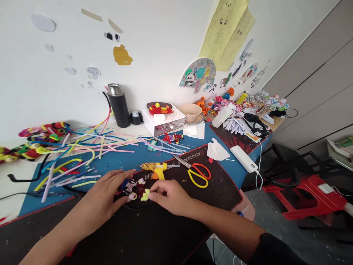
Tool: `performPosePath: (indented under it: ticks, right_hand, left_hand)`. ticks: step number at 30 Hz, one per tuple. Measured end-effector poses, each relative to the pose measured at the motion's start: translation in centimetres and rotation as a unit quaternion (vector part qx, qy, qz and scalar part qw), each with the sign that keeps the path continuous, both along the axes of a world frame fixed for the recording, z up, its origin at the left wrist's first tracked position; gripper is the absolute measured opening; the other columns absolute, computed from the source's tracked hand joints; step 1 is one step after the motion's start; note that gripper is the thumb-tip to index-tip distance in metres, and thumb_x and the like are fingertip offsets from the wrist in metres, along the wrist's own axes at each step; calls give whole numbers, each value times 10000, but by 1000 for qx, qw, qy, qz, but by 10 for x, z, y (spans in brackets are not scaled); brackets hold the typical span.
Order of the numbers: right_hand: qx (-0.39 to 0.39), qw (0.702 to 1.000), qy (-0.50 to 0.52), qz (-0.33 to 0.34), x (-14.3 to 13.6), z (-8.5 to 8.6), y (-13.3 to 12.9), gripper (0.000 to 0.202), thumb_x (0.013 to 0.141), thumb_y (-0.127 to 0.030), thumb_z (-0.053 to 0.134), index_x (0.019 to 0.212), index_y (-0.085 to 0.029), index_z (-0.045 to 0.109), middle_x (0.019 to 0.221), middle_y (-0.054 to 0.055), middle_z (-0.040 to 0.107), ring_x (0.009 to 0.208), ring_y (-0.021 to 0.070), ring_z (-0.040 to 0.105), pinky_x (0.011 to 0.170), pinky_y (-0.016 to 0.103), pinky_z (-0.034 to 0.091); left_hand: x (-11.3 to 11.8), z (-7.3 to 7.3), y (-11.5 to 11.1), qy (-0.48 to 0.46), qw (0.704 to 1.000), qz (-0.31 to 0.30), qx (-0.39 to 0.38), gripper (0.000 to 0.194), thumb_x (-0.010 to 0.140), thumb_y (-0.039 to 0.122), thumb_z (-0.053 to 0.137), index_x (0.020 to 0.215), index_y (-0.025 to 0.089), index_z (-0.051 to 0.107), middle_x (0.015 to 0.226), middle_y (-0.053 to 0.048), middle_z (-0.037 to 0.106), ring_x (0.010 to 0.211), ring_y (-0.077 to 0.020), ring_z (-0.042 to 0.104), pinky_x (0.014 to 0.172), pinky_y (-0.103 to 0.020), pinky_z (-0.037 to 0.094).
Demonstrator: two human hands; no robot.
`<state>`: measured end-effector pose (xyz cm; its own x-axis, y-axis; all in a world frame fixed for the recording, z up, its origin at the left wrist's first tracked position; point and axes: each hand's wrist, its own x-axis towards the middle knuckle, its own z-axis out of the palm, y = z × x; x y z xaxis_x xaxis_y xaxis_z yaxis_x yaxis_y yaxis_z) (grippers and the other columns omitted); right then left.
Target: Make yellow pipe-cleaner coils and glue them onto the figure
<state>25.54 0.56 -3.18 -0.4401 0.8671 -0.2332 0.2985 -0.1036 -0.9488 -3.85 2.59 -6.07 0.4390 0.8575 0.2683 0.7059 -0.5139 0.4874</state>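
Observation:
A small pipe-cleaner doll (140, 190) in dark red, with a black-and-white part and pink and yellow-green ends, lies on the black mat between my hands. My left hand (111, 189) is curved round its left side, thumb at a pink end and fingers over the top. Between thumb and fingertips, my right hand (171, 197) pinches the yellow-green fuzzy piece (145, 195) at the doll's right end. Just beyond lies a yellow glue gun (156, 168), nozzle to the left. Scissors (198, 175) with one red and one yellow handle lie partly open to its right.
Loose pipe cleaners (82, 147) spread over the left. A black thermos (119, 106) and a white box (165, 123) stand by the wall. Crumpled tissue (217, 150) and a white power bank (244, 159) lie right. A red stool (314, 197) stands beyond the table edge.

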Motion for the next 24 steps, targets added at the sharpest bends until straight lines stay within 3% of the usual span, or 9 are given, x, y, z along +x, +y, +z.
performPosePath:
  ticks: [8,11,17,24]
  right_hand:
    - [75,996,-45,-33,10,-4,44,206,998,-394,798,950,-195,773,673,-46,582,643,139,491,662,280,364]
    - [33,998,-24,-39,10,-4,51,223,1027,-408,769,981,-190,765,649,-56,559,611,132,470,636,276,350]
    - [-55,998,6,35,6,-2,43,263,970,-413,871,948,-175,761,639,-69,578,580,106,494,595,251,336]
    - [-113,993,13,31,-3,-1,41,218,1005,-367,854,951,-179,759,641,-83,593,505,81,516,535,230,358]
  left_hand:
    - [0,4,-6,-13,1000,8,-12,599,1058,509,653,1628,327,614,1339,-115,814,1277,-368,748,1076,-497,622]
    - [0,2,-9,-15,1000,18,-8,577,1065,496,640,1619,336,621,1361,-99,809,1289,-359,747,1091,-483,620]
    - [1,-2,-8,-16,1000,8,-5,523,1080,408,602,1595,336,650,1374,-101,816,1301,-353,745,1095,-484,621]
    - [1,-7,-9,-30,999,2,14,500,1096,403,607,1591,336,634,1383,-103,809,1305,-353,737,1081,-486,628]
